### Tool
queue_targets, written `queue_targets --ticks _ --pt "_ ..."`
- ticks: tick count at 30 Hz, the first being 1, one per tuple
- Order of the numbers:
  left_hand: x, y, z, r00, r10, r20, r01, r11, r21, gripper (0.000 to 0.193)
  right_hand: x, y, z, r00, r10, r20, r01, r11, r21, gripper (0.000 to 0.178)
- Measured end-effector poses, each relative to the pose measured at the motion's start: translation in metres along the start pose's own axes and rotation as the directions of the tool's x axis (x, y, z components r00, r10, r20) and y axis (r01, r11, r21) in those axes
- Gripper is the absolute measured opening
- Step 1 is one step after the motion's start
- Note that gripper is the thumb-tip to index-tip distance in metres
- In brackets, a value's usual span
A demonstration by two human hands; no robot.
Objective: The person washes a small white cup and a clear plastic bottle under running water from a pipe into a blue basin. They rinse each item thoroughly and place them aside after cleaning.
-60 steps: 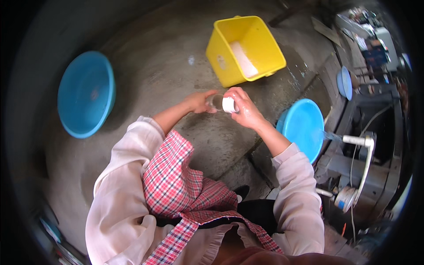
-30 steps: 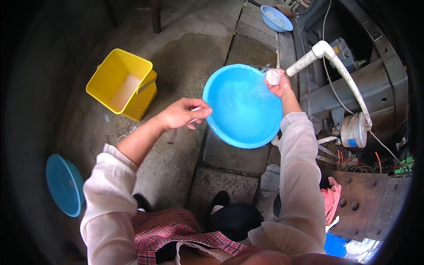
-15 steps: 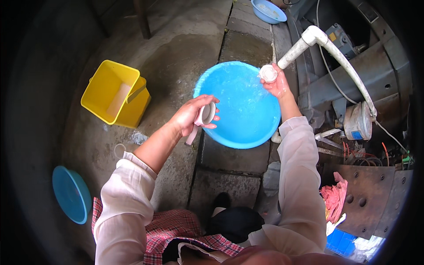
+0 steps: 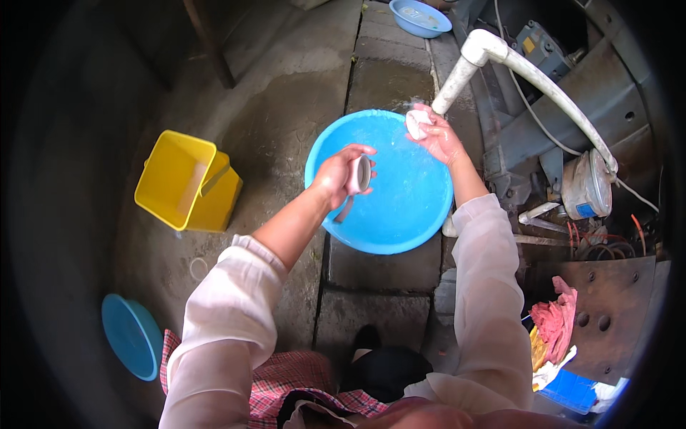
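A big round blue basin (image 4: 389, 249) stands on the paving in front of me, with water in it. Over its left side, my left hand (image 4: 334, 175) is closed around a pale pink bottle cap (image 4: 355, 176); its hollow end faces right and a strap hangs below. My right hand (image 4: 444, 143), wet, is at the basin's far right edge. Its fingers grip a small white round cap (image 4: 418, 124), just below the mouth of a white pipe (image 4: 457, 80). Water splashes there.
To the left stands a yellow bucket (image 4: 216, 214), with a teal basin (image 4: 148, 343) nearer me. A light blue basin (image 4: 429, 30) sits at the far end. Machinery with a metal canister (image 4: 582, 189) lines the right side, along with a pink cloth (image 4: 554, 314).
My left hand has moved right, bringing the pink cap further over the basin. My right hand has turned the white cap, so its round face no longer points at me. The view has shifted slightly.
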State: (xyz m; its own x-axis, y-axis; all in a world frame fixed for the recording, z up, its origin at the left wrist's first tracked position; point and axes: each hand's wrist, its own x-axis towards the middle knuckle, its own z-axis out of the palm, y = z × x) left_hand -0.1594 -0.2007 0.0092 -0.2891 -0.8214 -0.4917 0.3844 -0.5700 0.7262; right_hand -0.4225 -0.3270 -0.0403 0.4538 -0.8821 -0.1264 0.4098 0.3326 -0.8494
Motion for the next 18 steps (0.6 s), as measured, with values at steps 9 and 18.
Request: queue_targets --ticks 9,18 --pt "0.136 -0.007 0.070 0.993 0.114 -0.009 -0.114 0.993 0.016 0.030 -0.018 -0.009 0.006 1.000 -0.021 -0.014 0.021 1.000 0.005 0.043" --pt "0.147 -0.028 0.083 0.985 0.164 0.051 -0.165 0.986 0.036 0.026 -0.022 0.008 -0.017 0.924 0.214 -0.316 -0.200 0.977 0.077 0.043"
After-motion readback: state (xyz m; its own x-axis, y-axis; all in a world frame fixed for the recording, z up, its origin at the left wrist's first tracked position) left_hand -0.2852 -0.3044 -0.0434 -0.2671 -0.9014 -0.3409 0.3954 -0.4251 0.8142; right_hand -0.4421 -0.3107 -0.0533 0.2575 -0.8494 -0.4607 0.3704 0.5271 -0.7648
